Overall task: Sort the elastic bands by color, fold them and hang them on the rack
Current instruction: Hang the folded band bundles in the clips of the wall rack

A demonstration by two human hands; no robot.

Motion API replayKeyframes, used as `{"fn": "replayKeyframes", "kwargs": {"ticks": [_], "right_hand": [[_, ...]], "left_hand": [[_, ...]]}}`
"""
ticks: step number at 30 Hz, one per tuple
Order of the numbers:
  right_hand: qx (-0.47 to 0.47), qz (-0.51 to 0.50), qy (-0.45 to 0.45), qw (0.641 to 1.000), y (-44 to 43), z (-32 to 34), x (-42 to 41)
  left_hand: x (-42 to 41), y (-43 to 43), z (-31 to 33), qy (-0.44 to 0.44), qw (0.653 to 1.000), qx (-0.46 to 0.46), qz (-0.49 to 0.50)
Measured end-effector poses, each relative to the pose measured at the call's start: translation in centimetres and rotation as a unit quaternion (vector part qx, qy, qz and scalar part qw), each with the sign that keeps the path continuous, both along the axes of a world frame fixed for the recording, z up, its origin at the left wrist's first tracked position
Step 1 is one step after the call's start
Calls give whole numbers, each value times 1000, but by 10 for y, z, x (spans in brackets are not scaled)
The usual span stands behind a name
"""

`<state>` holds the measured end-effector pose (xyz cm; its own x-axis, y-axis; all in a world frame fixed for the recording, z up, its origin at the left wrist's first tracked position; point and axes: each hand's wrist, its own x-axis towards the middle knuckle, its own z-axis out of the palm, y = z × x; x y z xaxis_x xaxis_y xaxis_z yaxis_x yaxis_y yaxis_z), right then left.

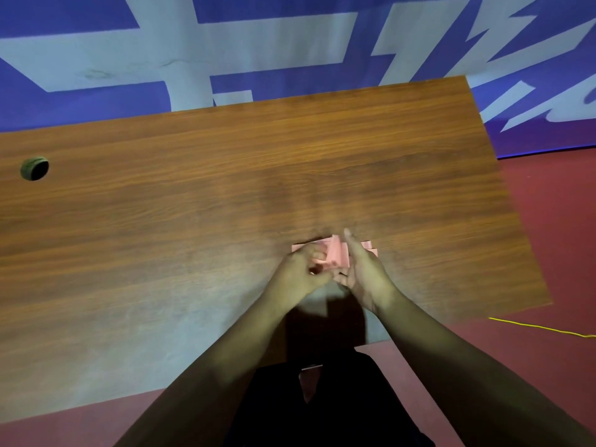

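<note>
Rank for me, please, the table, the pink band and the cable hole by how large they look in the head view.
1. Table, by far the largest.
2. Pink band, though the left hand and right hand cover part of it.
3. Cable hole, the smallest.

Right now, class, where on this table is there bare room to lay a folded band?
The far half of the table is bare, from the cable hole across to the right corner. Bare too: the near stretch left of the left hand. Crowded only by the near edge, where left hand and right hand meet on the pink band.
</note>
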<state>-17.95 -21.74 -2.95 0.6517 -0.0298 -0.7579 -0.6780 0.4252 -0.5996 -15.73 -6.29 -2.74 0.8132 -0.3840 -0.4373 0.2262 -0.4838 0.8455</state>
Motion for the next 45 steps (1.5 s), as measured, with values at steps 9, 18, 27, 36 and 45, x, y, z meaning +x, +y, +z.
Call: {"fn": "replayKeyframes", "kwargs": {"ticks": [9, 18, 27, 36, 45], "right_hand": [[-149, -43, 28, 987, -16, -21, -3], [-182, -68, 12, 981, -46, -24, -8], [-193, -19, 14, 981, -51, -39, -9], [-207, -12, 6, 978, -61, -31, -4], [-177, -9, -2, 984, -68, -29, -6]], "left_hand": [[8, 8, -19, -64, 997, 4, 45], [24, -7, -54, -225, 924, 235, -203], [24, -9, -58, -255, 917, 219, -215], [24, -7, -57, -228, 942, 166, -180], [26, -7, -60, -214, 934, 198, -206]]}}
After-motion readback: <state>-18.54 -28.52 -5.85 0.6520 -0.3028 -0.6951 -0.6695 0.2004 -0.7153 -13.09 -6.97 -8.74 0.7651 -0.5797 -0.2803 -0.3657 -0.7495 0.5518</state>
